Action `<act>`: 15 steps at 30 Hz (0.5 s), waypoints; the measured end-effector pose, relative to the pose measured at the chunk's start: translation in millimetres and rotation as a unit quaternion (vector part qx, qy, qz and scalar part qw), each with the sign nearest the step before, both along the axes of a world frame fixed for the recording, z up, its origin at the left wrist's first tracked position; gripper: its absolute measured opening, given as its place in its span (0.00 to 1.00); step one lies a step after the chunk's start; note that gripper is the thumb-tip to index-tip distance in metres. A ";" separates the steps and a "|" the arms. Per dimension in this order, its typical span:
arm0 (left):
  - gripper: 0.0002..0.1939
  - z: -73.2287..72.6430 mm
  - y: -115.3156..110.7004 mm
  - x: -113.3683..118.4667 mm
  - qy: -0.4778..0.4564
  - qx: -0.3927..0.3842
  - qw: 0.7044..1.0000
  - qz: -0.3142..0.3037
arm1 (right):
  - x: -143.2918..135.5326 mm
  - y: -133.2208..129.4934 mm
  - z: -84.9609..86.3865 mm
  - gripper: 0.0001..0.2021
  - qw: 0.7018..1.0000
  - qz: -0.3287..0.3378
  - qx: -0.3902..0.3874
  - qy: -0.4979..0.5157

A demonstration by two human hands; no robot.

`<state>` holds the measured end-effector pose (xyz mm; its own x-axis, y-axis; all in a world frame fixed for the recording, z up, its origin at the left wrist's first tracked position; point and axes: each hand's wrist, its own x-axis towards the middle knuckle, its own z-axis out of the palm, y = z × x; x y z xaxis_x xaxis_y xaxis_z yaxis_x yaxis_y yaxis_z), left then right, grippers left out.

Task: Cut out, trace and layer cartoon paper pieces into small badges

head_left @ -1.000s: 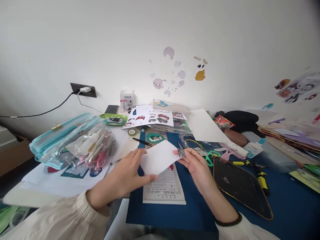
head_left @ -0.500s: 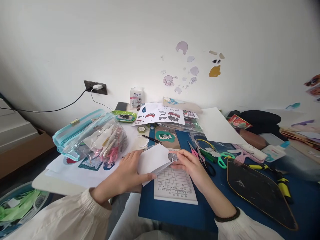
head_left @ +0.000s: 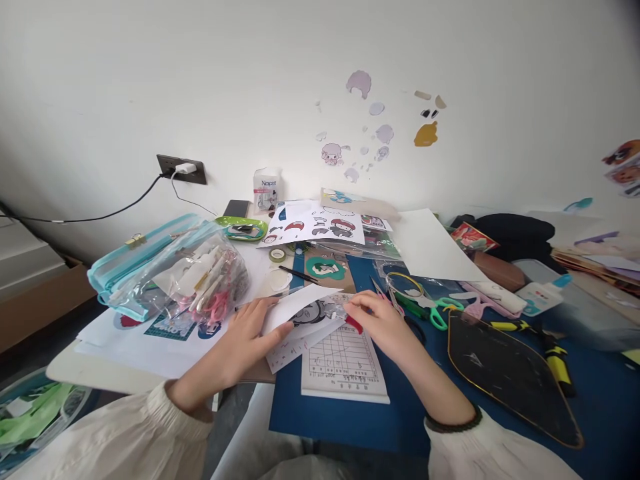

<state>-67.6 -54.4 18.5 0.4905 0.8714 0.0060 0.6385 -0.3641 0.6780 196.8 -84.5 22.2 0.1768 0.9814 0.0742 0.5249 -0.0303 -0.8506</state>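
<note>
My left hand [head_left: 250, 333] grips a folded white paper [head_left: 295, 303], thumb over its front edge. The fold stands partly open and shows a grey and black printed figure [head_left: 309, 313] inside. At the paper's right edge, my right hand [head_left: 377, 319] is closed with its fingertips pinched on a small grey paper cut-out [head_left: 334, 311]. A red piece [head_left: 354, 325] shows just under those fingers; whether it is joined to the cut-out I cannot tell. Beneath both hands lies a pad of printed forms [head_left: 345, 373] on a blue mat [head_left: 330, 420].
Left stands a clear bag of pens and scissors [head_left: 210, 280] beside a light-blue pouch [head_left: 130, 267]. Printed sheets [head_left: 320, 223] lie at the back. Rightward are green-handled scissors [head_left: 440, 313], a black board [head_left: 505, 373] and yellow-black pliers [head_left: 557, 363].
The folded paper has opened and now shows the printed figure inside. The grey cut-out has moved left against the fold, and the red piece has come into sight. The view has shifted slightly.
</note>
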 end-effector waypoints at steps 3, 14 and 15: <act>0.30 -1.1 -0.7 2.0 -0.008 0.008 1.000 0.000 | -14.3 10.5 -4.2 0.15 0.999 -0.001 -0.005 -0.036; 0.29 0.4 -5.2 7.6 -0.009 0.020 1.000 0.013 | -32.1 15.0 -14.3 0.10 0.991 -0.012 0.031 -0.130; 0.29 0.4 -5.2 7.8 -0.006 0.020 1.000 0.013 | -32.6 14.4 -14.8 0.10 0.991 -0.012 0.033 -0.131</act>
